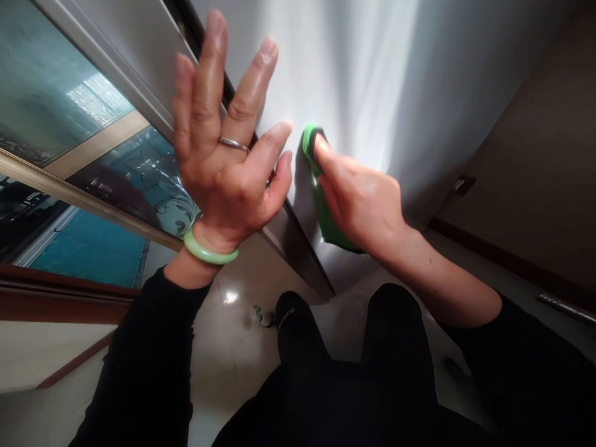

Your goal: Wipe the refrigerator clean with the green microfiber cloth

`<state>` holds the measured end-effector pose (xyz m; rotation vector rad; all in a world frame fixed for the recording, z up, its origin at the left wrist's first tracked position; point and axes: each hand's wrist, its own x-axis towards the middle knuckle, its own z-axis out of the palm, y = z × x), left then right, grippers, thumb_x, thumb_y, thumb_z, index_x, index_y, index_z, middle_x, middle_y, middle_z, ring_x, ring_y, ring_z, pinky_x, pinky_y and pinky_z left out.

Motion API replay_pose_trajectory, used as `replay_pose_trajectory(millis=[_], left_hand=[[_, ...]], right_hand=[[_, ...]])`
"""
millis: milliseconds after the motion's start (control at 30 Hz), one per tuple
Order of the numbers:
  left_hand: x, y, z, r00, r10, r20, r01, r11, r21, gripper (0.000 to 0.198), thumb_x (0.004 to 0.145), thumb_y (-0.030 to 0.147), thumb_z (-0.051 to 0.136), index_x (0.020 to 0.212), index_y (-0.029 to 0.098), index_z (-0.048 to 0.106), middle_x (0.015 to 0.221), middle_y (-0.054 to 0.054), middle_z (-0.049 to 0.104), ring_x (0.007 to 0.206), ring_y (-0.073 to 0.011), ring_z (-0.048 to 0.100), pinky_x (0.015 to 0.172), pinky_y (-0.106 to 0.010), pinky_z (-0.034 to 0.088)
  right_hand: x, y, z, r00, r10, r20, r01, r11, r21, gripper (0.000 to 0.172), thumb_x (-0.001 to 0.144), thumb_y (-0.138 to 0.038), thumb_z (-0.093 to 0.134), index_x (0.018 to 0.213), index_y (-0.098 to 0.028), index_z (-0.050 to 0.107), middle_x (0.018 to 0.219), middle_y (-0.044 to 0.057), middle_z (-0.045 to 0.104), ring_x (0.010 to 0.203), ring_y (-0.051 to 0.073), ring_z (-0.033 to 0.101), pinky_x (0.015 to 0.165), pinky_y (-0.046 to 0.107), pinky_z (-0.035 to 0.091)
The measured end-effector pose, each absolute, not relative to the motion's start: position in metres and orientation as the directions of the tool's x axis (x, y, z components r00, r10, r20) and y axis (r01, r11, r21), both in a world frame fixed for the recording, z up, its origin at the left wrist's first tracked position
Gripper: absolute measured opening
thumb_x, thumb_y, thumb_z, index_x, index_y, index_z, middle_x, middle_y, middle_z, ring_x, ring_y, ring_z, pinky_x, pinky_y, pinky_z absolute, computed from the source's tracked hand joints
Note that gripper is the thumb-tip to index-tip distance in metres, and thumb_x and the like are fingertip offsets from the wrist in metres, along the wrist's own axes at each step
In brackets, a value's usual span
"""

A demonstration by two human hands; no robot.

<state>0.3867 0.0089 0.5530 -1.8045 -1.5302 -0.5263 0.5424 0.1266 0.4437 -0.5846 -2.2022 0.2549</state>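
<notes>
My right hand (pixel 365 195) grips a green cloth (pixel 335 233) with a dark edge. The cloth lies against a large, smooth, shiny grey panel (pixel 372 74), and part of it hangs below my fingers. To the left, my left hand (pixel 228 149) is raised with its fingers spread and nothing in it, in front of the panel's dark edge (pixel 298 248). Whether it touches that edge I cannot tell. A ring (pixel 234 144) is on one finger, and a pale green bangle (pixel 210 250) circles that wrist.
Framed glass panels (pixel 158 180) with a flower pattern stand at the left. A dark wall with a skirting board (pixel 503 267) runs along the right. On the glossy tiled floor (pixel 233 347), a small green-and-white object (pixel 261 315) lies beside my knee.
</notes>
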Motion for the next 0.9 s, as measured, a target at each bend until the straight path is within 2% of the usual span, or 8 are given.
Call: replay_pose_trajectory(millis=[167, 267, 367, 533, 633, 733, 800, 900], left_hand=[[0.376, 0.014, 0.558, 0.195, 0.702, 0.685, 0.97, -0.035, -0.24, 0.034, 0.103, 0.056, 0.059, 0.109, 0.028, 0.078, 0.172, 0.014, 0.043, 0.171, -0.0386, -0.001, 0.141, -0.059, -0.015], [0.362, 0.018, 0.559, 0.272, 0.697, 0.664, 0.939, -0.041, -0.341, 0.043, 0.098, 0.064, 0.061, 0.114, 0.028, 0.08, 0.173, 0.017, 0.039, 0.17, -0.0428, 0.011, 0.14, -0.055, -0.017], [0.363, 0.017, 0.561, 0.287, 0.685, 0.669, 0.907, 0.03, -0.42, 0.048, 0.105, 0.058, 0.047, 0.114, 0.027, 0.081, 0.171, 0.017, 0.042, 0.167, -0.0409, 0.027, 0.141, -0.054, -0.009], [0.381, 0.007, 0.561, 0.266, 0.685, 0.679, 0.897, 0.081, -0.434, 0.048, 0.109, 0.05, 0.039, 0.116, 0.027, 0.08, 0.169, 0.011, 0.047, 0.166, -0.037, 0.031, 0.143, -0.059, 0.005], [0.382, 0.007, 0.561, 0.264, 0.704, 0.659, 0.89, 0.086, -0.448, 0.046, 0.109, 0.045, 0.038, 0.118, 0.026, 0.079, 0.173, 0.011, 0.042, 0.168, -0.0387, 0.025, 0.142, -0.06, -0.001], [0.383, 0.009, 0.56, 0.205, 0.699, 0.685, 0.958, -0.001, -0.285, 0.04, 0.106, 0.055, 0.048, 0.112, 0.028, 0.078, 0.171, 0.013, 0.044, 0.17, -0.0395, 0.01, 0.141, -0.059, -0.014], [0.383, 0.011, 0.559, 0.158, 0.695, 0.702, 0.981, -0.03, -0.191, 0.041, 0.102, 0.063, 0.057, 0.11, 0.028, 0.076, 0.169, 0.013, 0.046, 0.171, -0.0394, 0.002, 0.141, -0.06, -0.014], [0.375, 0.014, 0.556, 0.175, 0.697, 0.695, 0.977, -0.035, -0.211, 0.041, 0.099, 0.065, 0.061, 0.112, 0.028, 0.075, 0.173, 0.014, 0.04, 0.171, -0.0385, -0.004, 0.141, -0.059, -0.016]], right_hand=[[0.546, 0.126, 0.445, -0.543, 0.493, 0.679, 0.284, 0.869, -0.404, 0.055, 0.112, -0.028, 0.035, 0.167, -0.031, 0.044, 0.104, 0.004, 0.075, 0.086, 0.018, 0.071, 0.072, 0.027, 0.05], [0.547, 0.127, 0.446, -0.532, 0.473, 0.702, 0.259, 0.881, -0.396, 0.055, 0.114, -0.029, 0.034, 0.168, -0.029, 0.044, 0.103, 0.003, 0.074, 0.088, 0.017, 0.072, 0.073, 0.026, 0.05], [0.547, 0.129, 0.448, -0.522, 0.46, 0.718, 0.199, 0.884, -0.422, 0.054, 0.116, -0.034, 0.029, 0.167, -0.029, 0.045, 0.106, 0.002, 0.074, 0.102, 0.019, 0.074, 0.081, 0.028, 0.052], [0.546, 0.129, 0.448, -0.525, 0.491, 0.695, 0.2, 0.865, -0.46, 0.053, 0.116, -0.033, 0.029, 0.167, -0.032, 0.045, 0.11, 0.004, 0.074, 0.109, 0.024, 0.075, 0.086, 0.033, 0.054], [0.546, 0.129, 0.448, -0.528, 0.504, 0.683, 0.248, 0.861, -0.444, 0.055, 0.113, -0.027, 0.034, 0.167, -0.032, 0.046, 0.107, 0.005, 0.075, 0.1, 0.024, 0.077, 0.083, 0.034, 0.055], [0.546, 0.129, 0.449, -0.525, 0.496, 0.692, 0.23, 0.865, -0.445, 0.055, 0.114, -0.029, 0.03, 0.165, -0.03, 0.048, 0.105, 0.005, 0.075, 0.1, 0.021, 0.076, 0.082, 0.031, 0.055], [0.546, 0.129, 0.45, -0.525, 0.499, 0.69, 0.235, 0.863, -0.447, 0.055, 0.114, -0.027, 0.029, 0.166, -0.03, 0.047, 0.108, 0.004, 0.074, 0.1, 0.02, 0.075, 0.083, 0.032, 0.054], [0.546, 0.127, 0.447, -0.526, 0.507, 0.683, 0.278, 0.861, -0.425, 0.058, 0.112, -0.022, 0.033, 0.168, -0.031, 0.045, 0.109, 0.005, 0.074, 0.093, 0.019, 0.074, 0.078, 0.031, 0.052]])
